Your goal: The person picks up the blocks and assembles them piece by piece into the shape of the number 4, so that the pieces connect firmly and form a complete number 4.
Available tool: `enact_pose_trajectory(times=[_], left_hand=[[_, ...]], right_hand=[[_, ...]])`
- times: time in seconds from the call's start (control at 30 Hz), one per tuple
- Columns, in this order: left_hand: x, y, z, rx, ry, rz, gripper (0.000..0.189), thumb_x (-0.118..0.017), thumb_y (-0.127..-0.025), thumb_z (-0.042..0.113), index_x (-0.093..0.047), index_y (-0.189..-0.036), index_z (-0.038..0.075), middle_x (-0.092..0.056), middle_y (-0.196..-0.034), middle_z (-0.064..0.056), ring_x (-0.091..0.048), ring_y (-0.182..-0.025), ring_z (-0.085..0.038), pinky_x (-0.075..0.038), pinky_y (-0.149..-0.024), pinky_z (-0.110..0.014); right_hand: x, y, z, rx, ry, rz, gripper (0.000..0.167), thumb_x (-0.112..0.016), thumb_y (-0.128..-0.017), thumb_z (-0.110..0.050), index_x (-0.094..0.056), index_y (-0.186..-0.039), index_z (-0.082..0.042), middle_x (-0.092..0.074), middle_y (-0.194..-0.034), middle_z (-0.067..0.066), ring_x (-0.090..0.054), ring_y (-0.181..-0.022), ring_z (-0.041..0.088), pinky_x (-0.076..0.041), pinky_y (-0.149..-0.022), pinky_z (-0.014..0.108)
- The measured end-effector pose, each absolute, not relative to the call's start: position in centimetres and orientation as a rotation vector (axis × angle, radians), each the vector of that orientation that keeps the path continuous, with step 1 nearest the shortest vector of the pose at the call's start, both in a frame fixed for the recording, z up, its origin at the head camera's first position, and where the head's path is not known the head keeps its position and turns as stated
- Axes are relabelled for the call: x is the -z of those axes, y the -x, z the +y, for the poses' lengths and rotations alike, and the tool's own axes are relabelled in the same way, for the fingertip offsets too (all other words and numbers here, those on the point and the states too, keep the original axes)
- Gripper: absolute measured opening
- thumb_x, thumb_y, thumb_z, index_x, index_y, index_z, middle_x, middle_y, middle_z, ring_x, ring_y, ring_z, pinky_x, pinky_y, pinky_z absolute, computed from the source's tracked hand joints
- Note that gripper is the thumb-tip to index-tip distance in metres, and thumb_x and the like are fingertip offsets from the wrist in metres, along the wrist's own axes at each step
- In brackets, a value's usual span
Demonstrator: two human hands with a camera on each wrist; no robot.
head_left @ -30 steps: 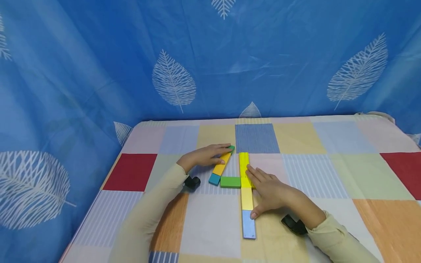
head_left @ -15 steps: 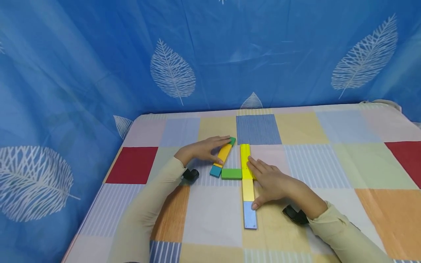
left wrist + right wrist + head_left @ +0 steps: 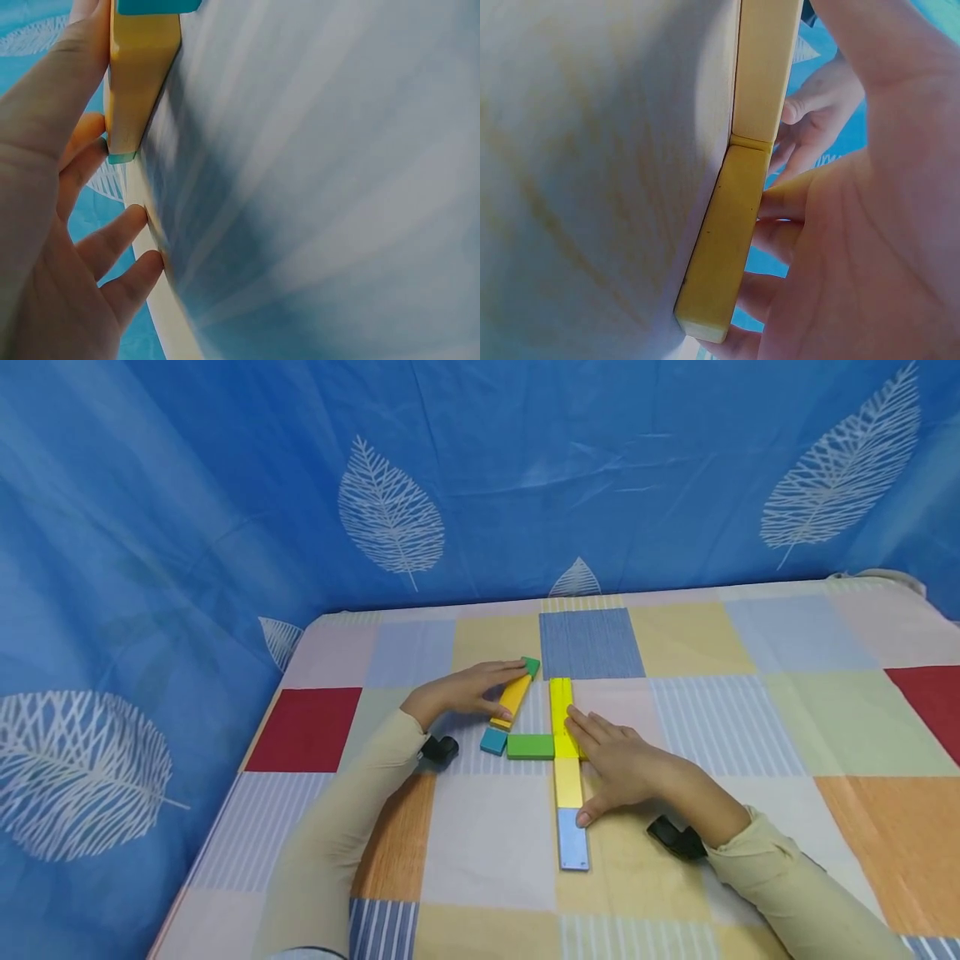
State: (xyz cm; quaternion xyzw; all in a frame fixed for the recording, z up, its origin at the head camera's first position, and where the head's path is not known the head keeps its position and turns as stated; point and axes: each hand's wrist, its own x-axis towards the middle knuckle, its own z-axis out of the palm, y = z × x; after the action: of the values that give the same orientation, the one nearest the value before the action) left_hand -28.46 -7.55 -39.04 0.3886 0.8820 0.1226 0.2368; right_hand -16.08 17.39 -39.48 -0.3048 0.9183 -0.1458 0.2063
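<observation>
My left hand point(image 3: 480, 687) reaches over an orange block point(image 3: 513, 700), thumb near its close end, fingertips at a small green piece point(image 3: 532, 667) at its far end. In the left wrist view the thumb lies against the orange block point(image 3: 142, 67), and the other fingers spread loosely. A small teal block point(image 3: 493, 742) lies just below it. My right hand point(image 3: 626, 766) rests beside a column of blocks: bright yellow point(image 3: 561, 706), pale yellow point(image 3: 568, 783) and light blue point(image 3: 573, 847). Its straight fingers touch the yellow edge; its thumb meets the blue block.
A green block point(image 3: 531, 747) lies crosswise against the column's left side. Another yellow block point(image 3: 582, 756) pokes out on the right, mostly hidden by the right hand. A patchwork cloth point(image 3: 480, 852) covers the table, with a blue leaf-print curtain point(image 3: 495, 485) behind.
My left hand has shifted the orange block and small green piece slightly away from the teal block, leaving a narrow gap. My right hand stays beside the column. The head view has tilted.
</observation>
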Motion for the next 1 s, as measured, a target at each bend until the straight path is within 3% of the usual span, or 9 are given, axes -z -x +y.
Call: enact_pose_trajectory(times=[0.73, 1.0], left_hand=[[39.2, 28.1, -7.3, -0.312, -0.994, 2.396, 0.081, -0.061, -0.083, 0.043, -0.019, -0.147, 0.016, -0.011, -0.154, 0.000, -0.010, -0.142, -0.018, -0.014, -0.114, -0.037], [39.2, 28.8, -6.8, -0.234, -0.976, 2.418, 0.080, -0.063, -0.081, 0.045, -0.025, -0.145, 0.017, -0.013, -0.154, 0.000, -0.014, -0.141, -0.020, -0.017, -0.113, -0.040]], right_hand=[[39.7, 16.1, 17.1, 0.414, 0.844, 2.545, 0.131, -0.067, -0.055, -0.071, -0.009, -0.144, 0.004, -0.001, -0.152, 0.022, -0.010, -0.136, 0.045, -0.020, -0.102, 0.063], [40.1, 17.0, 17.3, 0.390, 0.870, 2.545, 0.129, -0.067, -0.056, -0.071, -0.009, -0.144, 0.005, -0.002, -0.152, 0.023, -0.008, -0.136, 0.047, -0.018, -0.101, 0.064]])
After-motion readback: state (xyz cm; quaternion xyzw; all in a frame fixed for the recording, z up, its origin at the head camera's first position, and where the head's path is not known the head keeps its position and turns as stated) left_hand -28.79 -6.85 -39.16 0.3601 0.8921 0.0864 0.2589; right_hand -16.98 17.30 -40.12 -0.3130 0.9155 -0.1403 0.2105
